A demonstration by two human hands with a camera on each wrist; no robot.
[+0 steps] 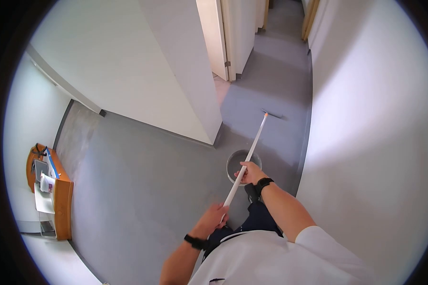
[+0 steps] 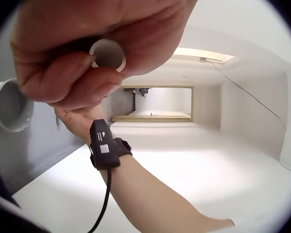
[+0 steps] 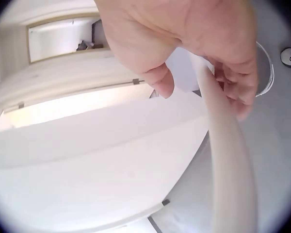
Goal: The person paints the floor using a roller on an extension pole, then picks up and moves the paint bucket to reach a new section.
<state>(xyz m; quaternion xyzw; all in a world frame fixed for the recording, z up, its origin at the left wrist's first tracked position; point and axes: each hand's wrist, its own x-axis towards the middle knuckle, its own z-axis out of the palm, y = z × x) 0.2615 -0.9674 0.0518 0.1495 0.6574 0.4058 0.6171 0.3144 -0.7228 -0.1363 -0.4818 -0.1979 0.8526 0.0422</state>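
Observation:
A long white pole (image 1: 255, 142) slants forward from my hands, with an orange collar and a narrow grey crosswise head (image 1: 273, 114) at the floor. My left hand (image 1: 213, 220) grips its near end; the left wrist view shows the hollow tube end (image 2: 108, 54) between curled fingers. Farther up the shaft, my right hand (image 1: 252, 174) holds the pole, its fingers bent round one side. In the right wrist view the thumb (image 3: 162, 82) stands off on the other side. Under the right hand, a bucket (image 1: 228, 165) with grey inside stands on the floor.
Grey floor (image 1: 142, 166) runs into a narrow corridor ahead. A white wall corner (image 1: 207, 128) juts out at left, and a long white wall (image 1: 366, 142) borders the right. An open door (image 1: 214, 38) stands beyond the corner. Wooden furniture (image 1: 63, 204) sits far left.

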